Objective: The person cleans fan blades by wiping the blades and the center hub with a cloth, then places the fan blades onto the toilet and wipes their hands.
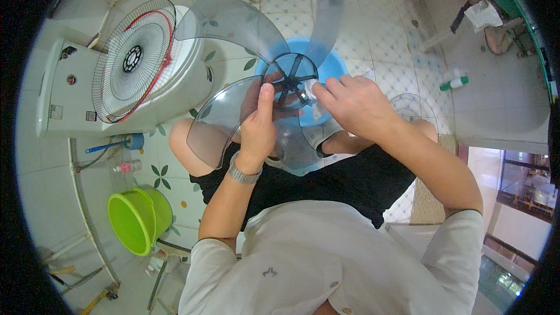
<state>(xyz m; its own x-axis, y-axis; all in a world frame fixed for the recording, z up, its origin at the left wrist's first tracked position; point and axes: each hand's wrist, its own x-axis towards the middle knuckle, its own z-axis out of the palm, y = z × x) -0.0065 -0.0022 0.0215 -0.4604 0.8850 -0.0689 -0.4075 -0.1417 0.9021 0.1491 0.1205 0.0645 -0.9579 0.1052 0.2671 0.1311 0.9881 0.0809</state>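
A translucent grey fan blade wheel is held up above a light blue basin on the floor. My left hand grips it near the hub, thumb on the near side and fingers showing through the plastic behind. The dark ribbed hub faces me. Against the hub's right rim my right hand presses a crumpled white cloth or tissue, pinched between thumb and fingers. Part of the basin is hidden by the blades and my hands.
At the left a wire fan grille with a red rim leans on a white toilet. A lime green bucket stands lower left. Another grille lies right, near a green-and-white bottle by the wall.
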